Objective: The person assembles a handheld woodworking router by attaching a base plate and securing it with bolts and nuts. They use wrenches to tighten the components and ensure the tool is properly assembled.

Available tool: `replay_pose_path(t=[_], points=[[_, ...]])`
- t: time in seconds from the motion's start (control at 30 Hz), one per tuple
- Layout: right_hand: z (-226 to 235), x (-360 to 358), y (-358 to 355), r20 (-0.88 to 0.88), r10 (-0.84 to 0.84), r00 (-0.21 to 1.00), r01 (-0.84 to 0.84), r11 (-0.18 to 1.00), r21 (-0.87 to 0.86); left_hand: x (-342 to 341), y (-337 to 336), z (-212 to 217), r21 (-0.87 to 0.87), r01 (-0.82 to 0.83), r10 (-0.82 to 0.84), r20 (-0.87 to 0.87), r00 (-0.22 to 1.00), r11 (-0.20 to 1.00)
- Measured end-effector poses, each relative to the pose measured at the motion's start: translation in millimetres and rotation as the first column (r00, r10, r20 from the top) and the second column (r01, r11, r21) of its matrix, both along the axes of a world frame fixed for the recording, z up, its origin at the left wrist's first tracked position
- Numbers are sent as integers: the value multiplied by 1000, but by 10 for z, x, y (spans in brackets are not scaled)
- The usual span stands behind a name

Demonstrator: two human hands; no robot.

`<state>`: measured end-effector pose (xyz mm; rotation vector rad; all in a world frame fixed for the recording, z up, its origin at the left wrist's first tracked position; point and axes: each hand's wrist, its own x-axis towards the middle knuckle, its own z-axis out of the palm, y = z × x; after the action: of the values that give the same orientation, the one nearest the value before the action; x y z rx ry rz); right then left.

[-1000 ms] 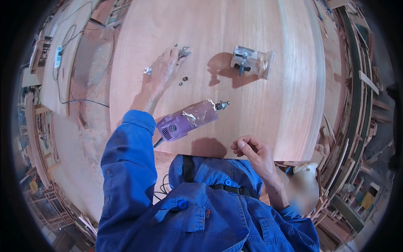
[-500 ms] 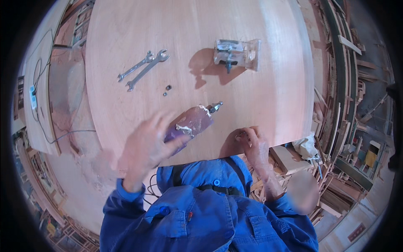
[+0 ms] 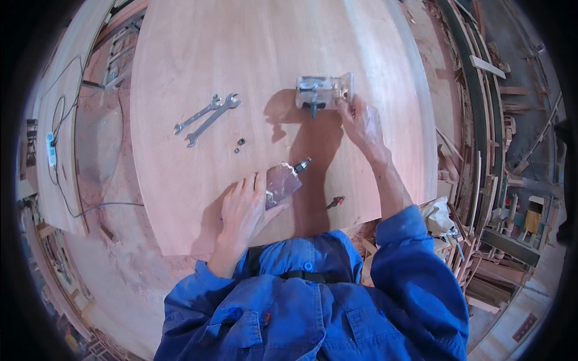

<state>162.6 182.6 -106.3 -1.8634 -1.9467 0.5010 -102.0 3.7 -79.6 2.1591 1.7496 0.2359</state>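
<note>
My left hand (image 3: 245, 201) is wrapped round the purple, worn body of a trim router motor (image 3: 283, 183), which lies on the wooden board. Its metal collet (image 3: 303, 164) points away to the right. Farther off, my right hand (image 3: 362, 123) has its fingers closed on the right end of a clear plastic router base (image 3: 325, 92) with a dark clamp screw at its side. Between my arms, near the board's front edge, lies a small dark and red piece (image 3: 336, 202) that looks like a router bit.
Two open-end wrenches, a larger one (image 3: 212, 119) and a smaller one (image 3: 198, 114), lie on the board (image 3: 180, 210) at the left. Near them sit a small dark nut (image 3: 241, 142) and a smaller ring (image 3: 236, 150). A power strip (image 3: 51, 148) with cables is at far left; timber offcuts crowd the right.
My right hand has left the small dark and red piece and reached forward to the router base. My left hand has settled round the router motor. The view has shifted slightly.
</note>
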Motion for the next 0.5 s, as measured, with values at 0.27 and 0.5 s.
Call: replay_pose_path(t=[0.27, 0.5], points=[[89, 432, -659, -61, 102, 993, -104, 994, -25, -50, -72, 74, -21, -70, 71, 40, 997, 997], [-46, 584, -1131, -533, -51, 845, -68, 977, -201, 102, -141, 376, -56, -21, 26, 89, 996, 998]])
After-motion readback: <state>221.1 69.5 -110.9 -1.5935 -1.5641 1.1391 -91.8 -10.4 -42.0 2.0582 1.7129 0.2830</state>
